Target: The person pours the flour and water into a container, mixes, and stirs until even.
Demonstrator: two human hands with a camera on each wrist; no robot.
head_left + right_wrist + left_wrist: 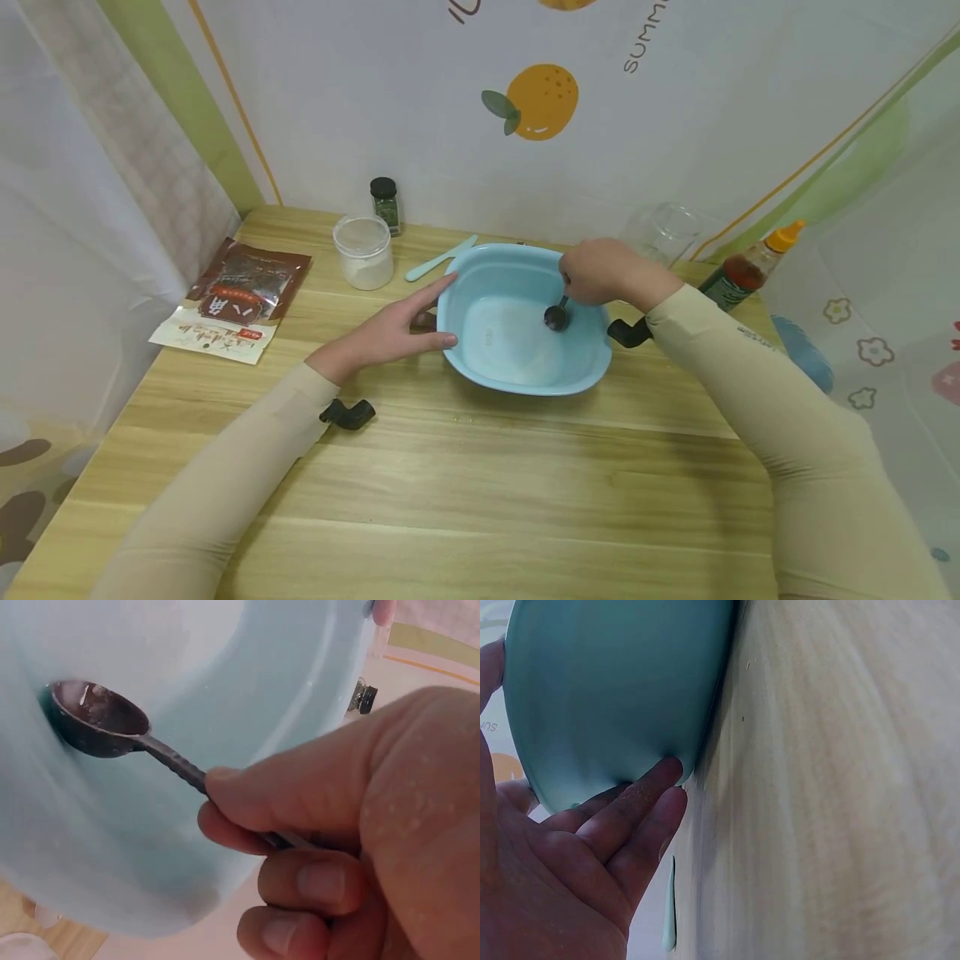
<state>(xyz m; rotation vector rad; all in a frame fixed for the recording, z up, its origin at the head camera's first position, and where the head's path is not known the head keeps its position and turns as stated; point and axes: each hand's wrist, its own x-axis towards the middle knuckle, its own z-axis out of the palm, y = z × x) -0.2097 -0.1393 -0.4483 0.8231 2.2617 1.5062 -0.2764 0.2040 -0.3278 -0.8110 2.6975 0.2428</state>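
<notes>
A light blue plastic basin (525, 379) stands on the wooden table, its whitish floor visible. My left hand (397, 329) holds its left side, thumb and one finger at the rim, the other fingers against the outer wall (600, 697). My right hand (600, 271) reaches over the far right rim and pinches the handle of a small dark spoon (97, 720). The spoon's round bowl hangs tilted inside the basin near the right wall and looks wet, with a shiny whitish patch. Whether liquid covers the basin floor I cannot tell.
Behind the basin lies a pale green utensil (442, 258). A jar of white powder (363, 254) and a black-capped spice jar (386, 207) stand left of it. Brown packet (240, 292) far left; clear container (667, 233) and orange-capped sauce bottle (746, 267) right.
</notes>
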